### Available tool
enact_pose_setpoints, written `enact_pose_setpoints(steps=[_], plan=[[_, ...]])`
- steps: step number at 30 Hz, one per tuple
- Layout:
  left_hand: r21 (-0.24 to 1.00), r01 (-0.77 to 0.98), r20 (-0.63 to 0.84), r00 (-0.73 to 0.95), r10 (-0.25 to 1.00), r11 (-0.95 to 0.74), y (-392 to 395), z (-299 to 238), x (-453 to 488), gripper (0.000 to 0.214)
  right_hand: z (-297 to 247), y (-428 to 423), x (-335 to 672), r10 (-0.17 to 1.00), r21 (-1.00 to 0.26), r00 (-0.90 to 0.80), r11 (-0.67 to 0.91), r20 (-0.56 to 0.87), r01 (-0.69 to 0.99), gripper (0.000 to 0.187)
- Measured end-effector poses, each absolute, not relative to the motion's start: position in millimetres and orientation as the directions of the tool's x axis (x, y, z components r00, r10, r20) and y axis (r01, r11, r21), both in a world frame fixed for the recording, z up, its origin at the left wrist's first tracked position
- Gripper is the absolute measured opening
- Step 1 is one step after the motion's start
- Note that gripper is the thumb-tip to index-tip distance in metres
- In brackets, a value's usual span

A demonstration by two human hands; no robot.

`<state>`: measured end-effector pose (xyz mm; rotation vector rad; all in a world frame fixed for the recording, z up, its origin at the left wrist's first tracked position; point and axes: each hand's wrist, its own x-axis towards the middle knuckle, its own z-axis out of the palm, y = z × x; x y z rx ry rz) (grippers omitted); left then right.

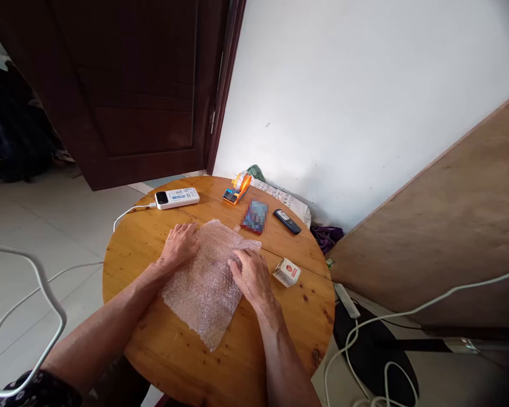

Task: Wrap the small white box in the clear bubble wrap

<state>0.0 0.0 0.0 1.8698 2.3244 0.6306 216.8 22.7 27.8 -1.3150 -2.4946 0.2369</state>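
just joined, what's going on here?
A person has both hands on a sheet of bubble wrap lying on a round wooden table. The left hand is at its left edge, the right hand on its right side. A tape dispenser, a small box and a white gadget sit nearby, untouched.

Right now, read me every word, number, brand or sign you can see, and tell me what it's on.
Nothing can be quoted with certainty.
White device: blue characters, too blurred.
Small box: red emblem, print too small.
White sacking: dark print, too small.
Dark handheld gadget: markings too small.
Pixelated item: nothing legible.
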Motion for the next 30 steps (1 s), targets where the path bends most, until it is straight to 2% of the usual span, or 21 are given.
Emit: enact_pose_setpoints(steps=[3,8,14,19,23,27,30], plan=[[0.384,0.906,0.168,-0.259,0.951,0.178,0.6,0.0,-0.1,0.047,25.2,24.5,217.2,0.811,-0.285,-0.533,0.585,0.241,0.759,0.021],[0.435,0.881,0.127,-0.264,0.956,0.185,1.2,-2.6,-0.2,0.045,20.3,28.1,219.1,0.809,-0.244,-0.560,0.588,0.178,0.771,0.023],[0.498,0.853,0.279,-0.326,0.903,0.154,4.4,0.3,0.5,0.042,12.3,30.9,219.1,0.820,-0.242,-0.539,0.572,0.194,0.783,0.034],[0.428,0.891,0.315,-0.304,0.899,0.152,-0.1,2.4,3.2,0.040,10.1,31.4,218.2,0.837,-0.227,-0.514,0.546,0.187,0.807,0.036],[0.350,0.934,0.400,-0.076,0.913,-0.075,-10.6,0.0,8.6,0.035,10.9,32.5,219.4,0.847,-0.228,-0.494,0.529,0.197,0.817,0.036],[0.324,0.863,0.318,0.287,0.904,-0.388,-19.5,-7.8,16.4,0.046,9.9,35.6,223.2,0.843,-0.253,-0.497,0.536,0.207,0.805,0.034],[0.319,0.832,0.273,0.378,0.885,-0.454,-22.8,-11.6,20.8,0.058,7.5,39.1,227.1,0.838,-0.294,-0.493,0.545,0.235,0.785,0.030]])
